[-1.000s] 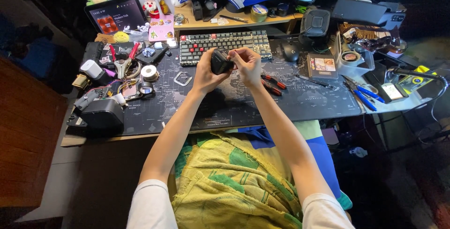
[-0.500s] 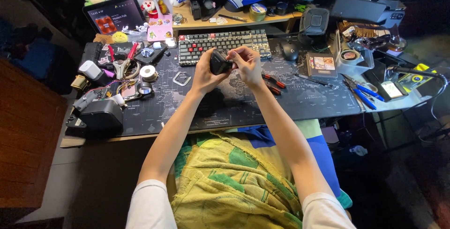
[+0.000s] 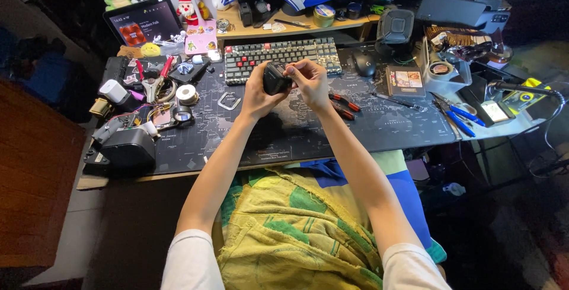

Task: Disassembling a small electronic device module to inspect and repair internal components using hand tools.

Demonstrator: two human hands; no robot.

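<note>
Small black boxy device (image 3: 275, 77) held above the tabletop (image 3: 308, 136), just near of the keyboard (image 3: 281, 57). Left hand (image 3: 258, 94) grasps it steady; right hand (image 3: 309, 81) fingers (image 3: 294, 70) pinch its top edge.

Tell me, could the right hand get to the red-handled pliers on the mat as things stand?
Probably yes. The red-handled pliers lie in the open on the desk mat, just right of the right hand, with nothing over them. But that hand and the left hand both hold the small black device.

keyboard (image 3: 281, 59) | tablet (image 3: 143, 26) | red-handled pliers (image 3: 344, 105) | perhaps tape roll (image 3: 187, 94)
</note>
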